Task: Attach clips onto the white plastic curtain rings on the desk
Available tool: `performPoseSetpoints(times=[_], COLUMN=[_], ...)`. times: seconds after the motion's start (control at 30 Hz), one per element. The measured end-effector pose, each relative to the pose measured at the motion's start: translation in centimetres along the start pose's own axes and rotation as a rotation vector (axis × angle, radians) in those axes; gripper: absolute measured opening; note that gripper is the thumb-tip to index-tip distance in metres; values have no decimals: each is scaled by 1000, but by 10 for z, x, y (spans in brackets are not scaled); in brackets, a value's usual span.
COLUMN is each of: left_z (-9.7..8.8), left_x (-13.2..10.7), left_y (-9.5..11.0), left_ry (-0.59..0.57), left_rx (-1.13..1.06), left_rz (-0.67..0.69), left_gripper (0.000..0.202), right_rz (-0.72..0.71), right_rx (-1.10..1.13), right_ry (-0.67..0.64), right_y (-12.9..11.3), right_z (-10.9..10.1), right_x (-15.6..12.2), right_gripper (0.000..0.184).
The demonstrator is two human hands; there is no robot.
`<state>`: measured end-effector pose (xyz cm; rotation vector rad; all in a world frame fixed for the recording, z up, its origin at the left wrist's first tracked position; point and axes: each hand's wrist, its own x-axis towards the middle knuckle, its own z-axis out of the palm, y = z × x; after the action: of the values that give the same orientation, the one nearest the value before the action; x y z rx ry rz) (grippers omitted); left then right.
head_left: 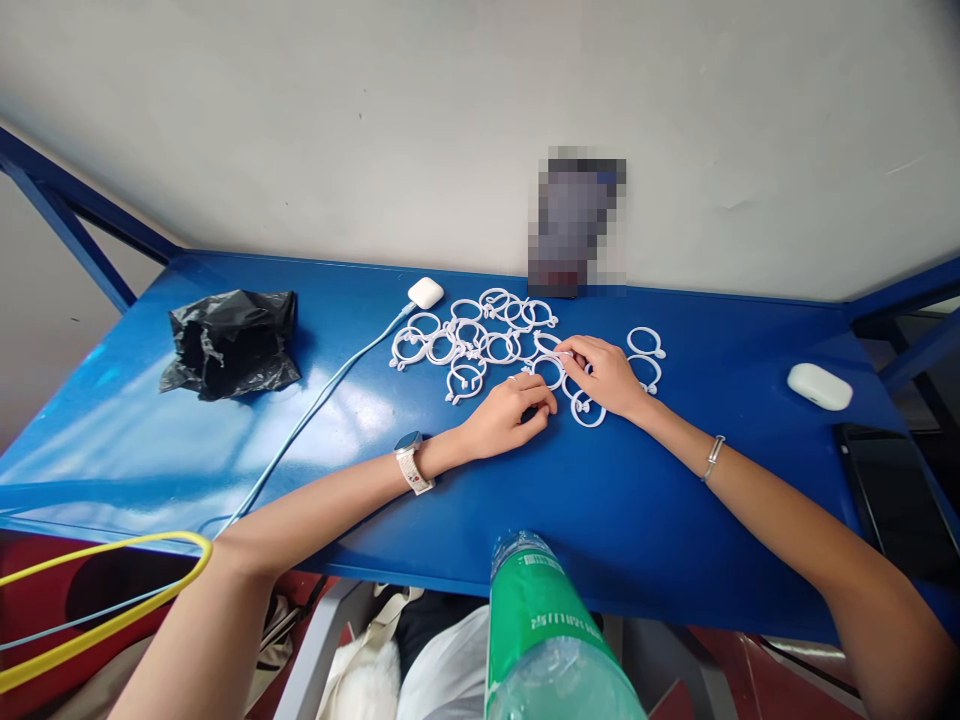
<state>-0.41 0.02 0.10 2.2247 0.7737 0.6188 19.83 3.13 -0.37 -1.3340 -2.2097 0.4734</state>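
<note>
White curtain rings, each with a small eyelet, lie in a loose overlapping pile on the blue table. My right hand reaches over the pile's right side, its thumb and fingertips closed on one curtain ring. Some rings lie partly hidden beneath this hand. Close by on the left rests my left hand, fingers loosely curled and thumb apart, with nothing visible in it. It sits just in front of the pile, near a ring. Two more rings lie right of my right hand.
A crumpled black plastic bag lies at the left. A white charger case on a blue cable stands behind the rings. At right are a white earbud case and black phone. A green-labelled bottle is in front.
</note>
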Motion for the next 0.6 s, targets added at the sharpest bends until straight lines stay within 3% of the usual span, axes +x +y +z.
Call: performPoseSetpoints(times=[0.6], left_z=[0], left_x=[0], left_y=[-1], left_ry=[14], left_rx=[0], left_rz=[8], left_gripper=[20], right_rz=[-6], right_rx=[-11], right_ry=[-4], right_y=[1], right_z=[0], right_x=[0], right_gripper=[20])
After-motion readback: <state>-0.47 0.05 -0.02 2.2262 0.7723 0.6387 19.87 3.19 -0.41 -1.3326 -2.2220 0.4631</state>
